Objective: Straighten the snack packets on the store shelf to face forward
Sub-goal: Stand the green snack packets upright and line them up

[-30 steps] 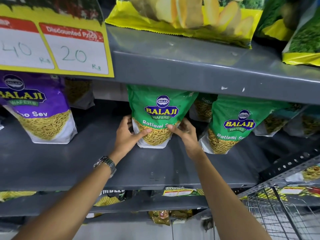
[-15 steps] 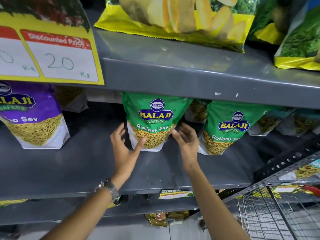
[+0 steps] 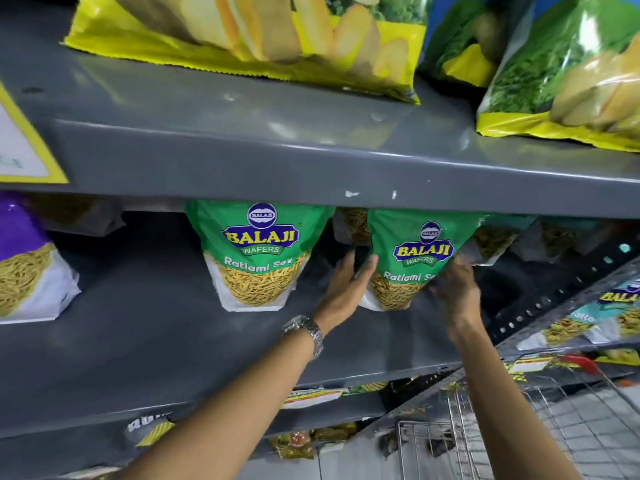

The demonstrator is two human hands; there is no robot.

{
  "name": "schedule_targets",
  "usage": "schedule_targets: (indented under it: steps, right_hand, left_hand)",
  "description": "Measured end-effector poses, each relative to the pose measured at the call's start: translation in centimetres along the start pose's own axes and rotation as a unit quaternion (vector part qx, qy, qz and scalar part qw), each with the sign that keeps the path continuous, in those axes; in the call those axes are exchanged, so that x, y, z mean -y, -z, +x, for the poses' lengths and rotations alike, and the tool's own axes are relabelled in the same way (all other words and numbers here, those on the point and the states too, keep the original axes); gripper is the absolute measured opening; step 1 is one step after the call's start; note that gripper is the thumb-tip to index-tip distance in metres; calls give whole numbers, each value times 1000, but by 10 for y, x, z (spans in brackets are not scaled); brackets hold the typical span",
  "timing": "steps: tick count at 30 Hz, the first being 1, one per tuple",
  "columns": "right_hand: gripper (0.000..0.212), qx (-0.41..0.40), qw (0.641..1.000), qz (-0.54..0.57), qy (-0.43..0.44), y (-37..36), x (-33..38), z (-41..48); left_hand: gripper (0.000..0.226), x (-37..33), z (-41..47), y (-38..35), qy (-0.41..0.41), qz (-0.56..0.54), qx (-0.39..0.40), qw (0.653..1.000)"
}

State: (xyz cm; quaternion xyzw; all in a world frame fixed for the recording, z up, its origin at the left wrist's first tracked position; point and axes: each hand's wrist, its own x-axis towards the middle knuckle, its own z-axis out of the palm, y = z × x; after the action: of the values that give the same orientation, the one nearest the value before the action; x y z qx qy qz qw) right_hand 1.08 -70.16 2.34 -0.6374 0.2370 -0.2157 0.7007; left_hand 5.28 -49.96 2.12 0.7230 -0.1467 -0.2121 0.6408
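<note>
Hands moved from centre packet (image 3: 258, 258) to right packet (image 3: 412, 261).

The grey shelf (image 3: 145, 341) looks like painted metal, smooth with a dull sheen. The green snack packets (image 3: 258, 251) are glossy plastic film. The wristwatch (image 3: 304, 329) band is shiny metal.

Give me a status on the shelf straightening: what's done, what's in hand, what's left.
Done: the left green packet stands upright, label forward. In hand: the left hand and right hand flank the right green packet, which tilts. Left: the packets behind lean at angles, and the purple packet is cut off at the frame edge, so its facing is unclear.
</note>
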Motion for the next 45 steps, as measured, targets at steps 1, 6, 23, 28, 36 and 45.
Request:
schedule_targets:
  steps: [1, 6, 23, 28, 36, 45]
  right_hand:
    - [39, 31, 1000, -5, -2, -1, -1, -2]
    - [39, 2, 1000, 4, 27, -12, 8, -25]
    - [30, -29, 997, -31, 61, 28, 7, -106]
    - [27, -46, 996, -36, 74, 27, 4, -112]
    - [24, -316, 927, -37, 196, -12, -12, -138]
    - [48, 40, 989, -49, 130, -162, -36, -158]
  left_hand:
    - [86, -1, 5, -3, 19, -9, 13, 1000]
    - [49, -1, 5, -10, -8, -52, 6, 999]
    - [26, -4, -76, -32, -9, -17, 13, 1000]
    - [33, -4, -80, -35, -12, -22, 3, 1000]
    - [46, 8, -89, -22, -37, -106, -25, 993]
    - [43, 57, -97, 118, -105, -209, -457, 858]
